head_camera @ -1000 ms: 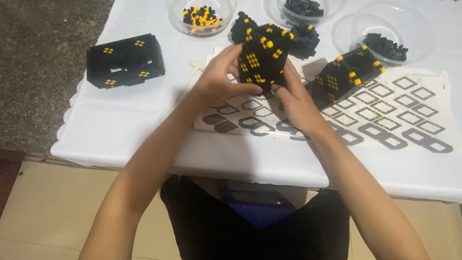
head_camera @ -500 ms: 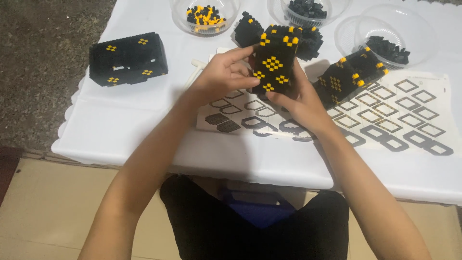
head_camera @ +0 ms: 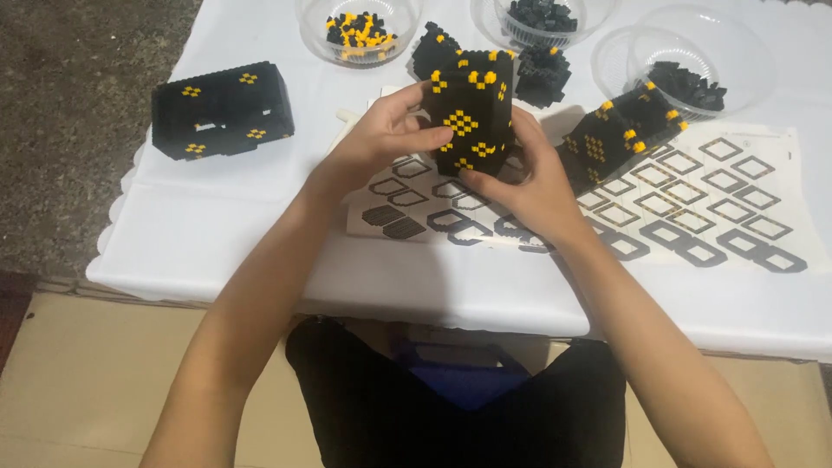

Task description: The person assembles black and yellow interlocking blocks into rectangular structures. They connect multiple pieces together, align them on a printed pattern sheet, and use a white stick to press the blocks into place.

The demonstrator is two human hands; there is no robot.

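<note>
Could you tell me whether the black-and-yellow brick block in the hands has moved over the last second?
Yes. The block has turned more upright and shifted slightly toward the bowls.

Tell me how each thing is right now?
Tower: held upright above the table, both hands on it.
Left hand: closed on the tower's left side.
Right hand: closed on its right side and bottom.
Box: lying on the cloth, untouched.
Slanted block: resting on the sheet.
Yellow bowl: part full.
Black bowl: nearly empty.
</note>
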